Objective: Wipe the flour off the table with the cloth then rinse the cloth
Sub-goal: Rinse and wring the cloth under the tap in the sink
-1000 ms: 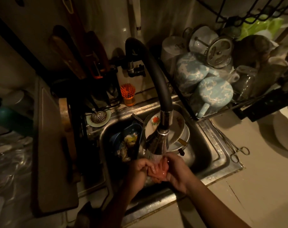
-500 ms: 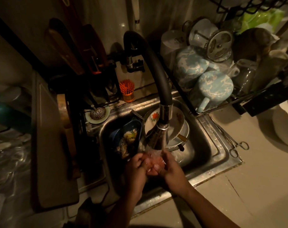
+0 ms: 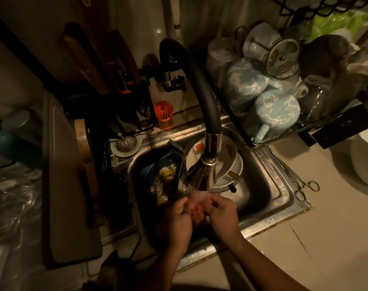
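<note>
Hands barely shifted since a second ago, left hand [image 3: 178, 221] and right hand [image 3: 223, 215] both in a curled grip on wet pink cloth [image 3: 196, 211], under running tap [image 3: 204, 177], over sink [image 3: 262, 225] near edge

Cloth [image 3: 196, 211]: small, pinkish-red, wet and glistening, bunched into a crumpled wad.
Cloth hold: pinched between the left hand [image 3: 178, 221] and the right hand [image 3: 222, 215], fingers of both curled round its upper edge; its lower part hangs between the palms.
Cloth place: just under the faucet head [image 3: 204, 177], in the falling water, above the near part of the sink [image 3: 281, 185] basin.
Desk [image 3: 336, 238]: pale, smooth surface right of the sink, with a thin dark crack line running across it; too dim to tell whether any flour lies on it.
</note>
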